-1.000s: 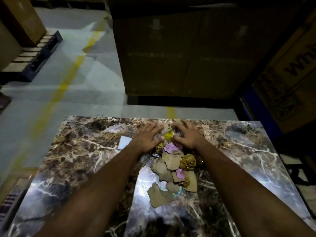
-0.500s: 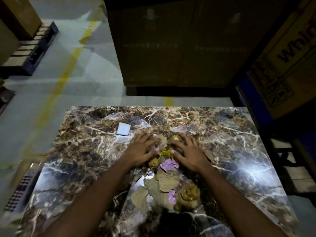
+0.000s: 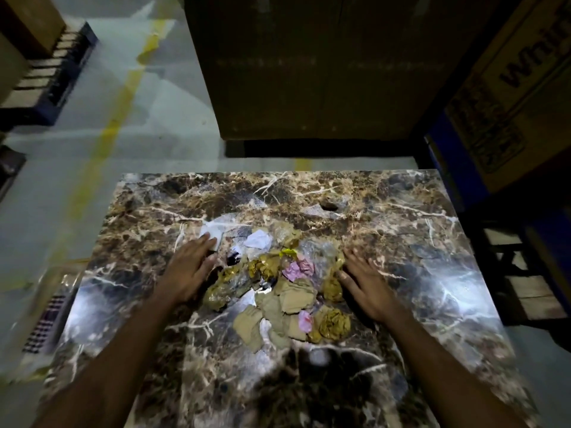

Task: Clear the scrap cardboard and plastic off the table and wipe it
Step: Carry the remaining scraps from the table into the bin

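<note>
Scrap pile [image 3: 284, 285] at the middle of the marble-patterned surface [image 3: 401, 217]: brown cardboard pieces [image 3: 293, 299] at the near side, crumpled yellow-gold wrappers [image 3: 333, 324], pink bits [image 3: 298, 268], clear plastic [image 3: 318, 250] and a white paper scrap [image 3: 258, 240] at the far side. White card [image 3: 211, 234] at the far left edge of the pile.

Left hand [image 3: 188, 270]: flat on the surface just left of the pile, fingers straight and spread, fingertips touching the white card; grip wide, holding nothing.

Right hand [image 3: 367, 284]: flat on the surface just right of the pile, fingers straight, inner edge against a yellow wrapper; grip wide, holding nothing.

Large cardboard box [image 3: 309, 66] on the floor beyond the far edge. Printed carton [image 3: 519, 88] at far right. Pallet [image 3: 46, 78] at far left. Yellow floor line [image 3: 105, 140] left of the surface.
</note>
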Motion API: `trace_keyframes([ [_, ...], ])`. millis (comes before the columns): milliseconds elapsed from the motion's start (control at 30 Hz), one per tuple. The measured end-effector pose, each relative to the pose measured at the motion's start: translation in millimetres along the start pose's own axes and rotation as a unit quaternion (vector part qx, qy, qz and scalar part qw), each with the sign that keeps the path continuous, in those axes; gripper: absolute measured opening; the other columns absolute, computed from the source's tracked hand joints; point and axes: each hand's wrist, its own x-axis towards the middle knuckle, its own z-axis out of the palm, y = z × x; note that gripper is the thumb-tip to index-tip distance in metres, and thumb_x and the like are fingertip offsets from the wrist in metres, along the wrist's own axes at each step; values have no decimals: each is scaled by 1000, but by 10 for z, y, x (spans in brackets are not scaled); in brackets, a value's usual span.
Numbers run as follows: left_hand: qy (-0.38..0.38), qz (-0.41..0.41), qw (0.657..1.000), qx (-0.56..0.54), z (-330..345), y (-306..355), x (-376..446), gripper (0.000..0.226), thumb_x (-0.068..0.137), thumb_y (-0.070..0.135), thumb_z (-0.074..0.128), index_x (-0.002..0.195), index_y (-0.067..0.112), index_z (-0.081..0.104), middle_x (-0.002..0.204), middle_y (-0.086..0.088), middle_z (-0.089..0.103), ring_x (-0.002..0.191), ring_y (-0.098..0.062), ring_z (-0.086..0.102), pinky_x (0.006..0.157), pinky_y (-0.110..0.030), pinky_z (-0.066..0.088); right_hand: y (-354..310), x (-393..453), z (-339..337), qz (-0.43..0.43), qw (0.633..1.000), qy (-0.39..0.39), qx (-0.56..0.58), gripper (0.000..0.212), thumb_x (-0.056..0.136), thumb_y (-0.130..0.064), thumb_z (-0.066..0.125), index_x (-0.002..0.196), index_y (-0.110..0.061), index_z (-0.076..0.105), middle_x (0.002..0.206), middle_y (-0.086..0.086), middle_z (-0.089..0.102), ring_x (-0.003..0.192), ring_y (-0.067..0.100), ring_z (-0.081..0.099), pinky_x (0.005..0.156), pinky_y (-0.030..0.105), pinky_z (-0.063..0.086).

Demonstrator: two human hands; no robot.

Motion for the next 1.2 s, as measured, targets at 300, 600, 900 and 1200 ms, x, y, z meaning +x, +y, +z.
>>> trace_keyframes([
  [300, 87, -77, 993, -24, 179, 171, -936, 71, 98, 67, 15, 155, 29, 35, 153, -4, 44, 135, -26, 34, 104, -51, 35, -64, -821, 184, 13, 992, 89, 87, 70, 96, -70, 30, 158, -38, 24, 169, -12, 12, 152, 10, 14, 119, 45, 16],
  [600, 142, -161, 973, -90, 546, 635, -1578, 76, 96, 66, 20, 146, 17, 48, 120, -2, 35, 115, -30, 41, 94, -45, 44, -241, -1195, 582, 11, 997, 35, 67, 71, 93, -72, 33, 157, -47, 15, 167, -19, 2, 155, 13, 6, 123, 50, 18],
  [900, 158, -149, 962, -162, 1201, 1593, -1342, 75, 97, 64, 21, 155, 18, 32, 167, -4, 16, 152, -24, 15, 121, -53, 20, -297, -777, 374, 22, 992, 108, 54, 75, 96, -72, 23, 160, -32, 21, 171, -3, 4, 156, 24, 10, 122, 58, 19],
  [1200, 139, -144, 979, -47, 1293, 1929, -990, 72, 96, 68, 16, 157, 30, 24, 160, 4, 32, 147, -20, 20, 121, -44, 9, -618, -617, 719, -7, 994, 108, 35, 62, 101, -60, 37, 156, -32, 29, 168, -4, 9, 153, 19, 10, 123, 46, 15],
])
